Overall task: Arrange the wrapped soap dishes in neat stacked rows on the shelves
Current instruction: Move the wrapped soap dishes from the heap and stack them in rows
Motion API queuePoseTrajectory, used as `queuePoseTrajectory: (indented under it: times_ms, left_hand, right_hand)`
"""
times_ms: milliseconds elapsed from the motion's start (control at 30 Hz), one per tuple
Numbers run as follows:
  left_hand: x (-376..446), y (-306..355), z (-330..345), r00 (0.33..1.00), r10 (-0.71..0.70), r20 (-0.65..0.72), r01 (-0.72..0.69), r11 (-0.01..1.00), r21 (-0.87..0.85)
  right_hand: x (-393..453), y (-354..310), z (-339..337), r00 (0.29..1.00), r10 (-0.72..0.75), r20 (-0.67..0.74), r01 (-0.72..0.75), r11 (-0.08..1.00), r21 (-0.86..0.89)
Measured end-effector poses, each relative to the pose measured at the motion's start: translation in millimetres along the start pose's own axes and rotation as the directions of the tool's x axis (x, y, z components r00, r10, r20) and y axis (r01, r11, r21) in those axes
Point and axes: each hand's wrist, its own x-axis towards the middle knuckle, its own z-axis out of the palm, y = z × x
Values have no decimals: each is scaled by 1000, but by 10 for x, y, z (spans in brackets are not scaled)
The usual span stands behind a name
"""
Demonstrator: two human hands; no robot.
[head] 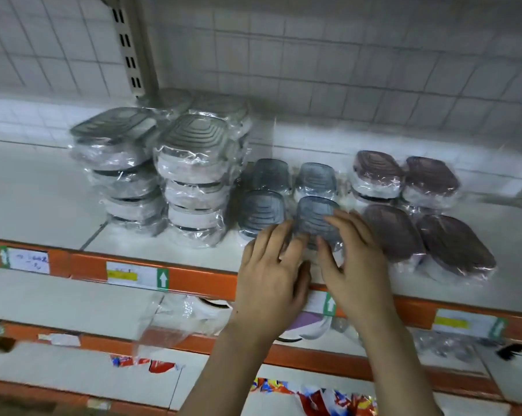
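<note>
White tiled wall [344, 70] is running behind the unit, a slotted metal upright [127, 46] standing at its left. The white top shelf [37, 187] is carrying all the wrapped soap dishes, its front lip an orange price rail [199, 276] bearing paper labels with green arrow tags. Grey dishes [193, 181], rounded rectangles with ridged stepped lids over white bases, are sitting at the left in tall stacks, crinkled clear film glinting around each one. Maroon dishes [452, 244], same shape and glossy wrap, are lying at the right in low piles, the front ones tilting toward the shelf edge. Blue-grey dishes [268, 190] are sitting between those two groups in two short rows. Both hands are working at the front right blue-grey dish [315, 216]: the left hand [271, 265] is lying with fingers straight and spread against its left side and wrapper, while the right hand [356, 259] is curling fingers over the ridged lid with the thumb underneath near the front, holding it just inside the shelf edge. Lower shelves [73, 301] are holding loose clear plastic wrap [163, 331] and scraps of red-and-blue printed packaging [329, 397], blurred.
</note>
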Motion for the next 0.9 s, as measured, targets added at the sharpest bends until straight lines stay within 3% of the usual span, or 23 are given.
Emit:
queuePoseTrajectory:
  times_ms: [167,500,700,900]
  left_hand:
    - [-564,-648,-697,983,-161,-91,158,987,-37]
    - [-1742,-2661,-2369,876,-454,-165,483,835,263]
    - [-2493,-3452,-3264,722,-654,-224,688,647,328]
    - [-2964,-4016,-3823,551,-765,-334,829,455,325]
  right_hand:
    - [-179,-940,519,1000,-5,0,5,993,122]
    - [-431,-2947,1884,978,-139,153,85,945,317]
    - [-531,-4186,2677,921,-279,270,146,893,425]
    - [-600,-5092,3288,784,-449,429,192,832,520]
